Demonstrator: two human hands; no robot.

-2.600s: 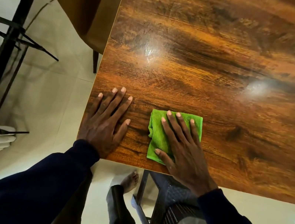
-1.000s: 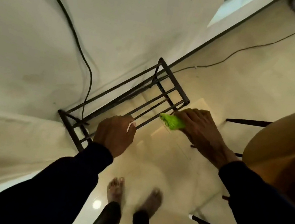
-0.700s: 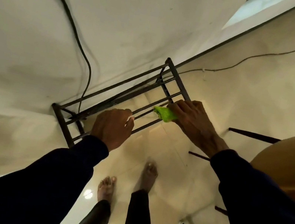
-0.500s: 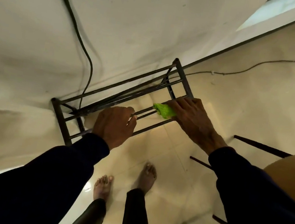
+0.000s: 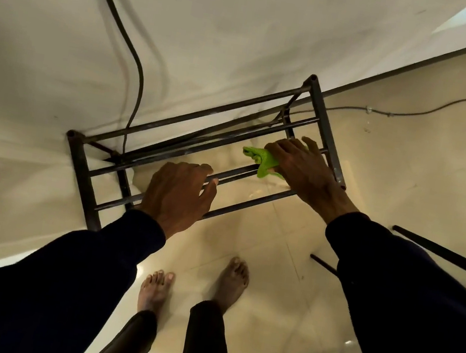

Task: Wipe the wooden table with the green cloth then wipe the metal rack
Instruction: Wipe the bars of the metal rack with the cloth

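While the person stands barefoot over the metal rack (image 5: 325, 130), both hands are on its top rods. The rack is dark, thin-tubed and open-framed, with long parallel rods between two end bars, some pale scuffs on the metal, and lower rods visible through the top. It is set close against the cream wall (image 5: 221, 20), on the far left side of the scene. The right hand (image 5: 303, 169) is at the rack's right end, fingers bent down over the green cloth (image 5: 262, 159) and pressing it onto a rod. The cloth is bright lime, bunched and crumpled, with most of it sticking out left of the hand; the part under the palm is hidden. The left hand (image 5: 176, 194) is nearer and left of it, well apart from the cloth, fingers curled over a rod (image 5: 235, 173) in a grip; its thumb is hidden. Both arms are in dark sleeves (image 5: 68, 287). A black cable (image 5: 138, 74) hangs down the wall behind the rack. The glossy tiled floor (image 5: 410, 175) shows through the rods, bare feet (image 5: 231, 281) are near, and thin dark legs (image 5: 443, 257) show at the right.
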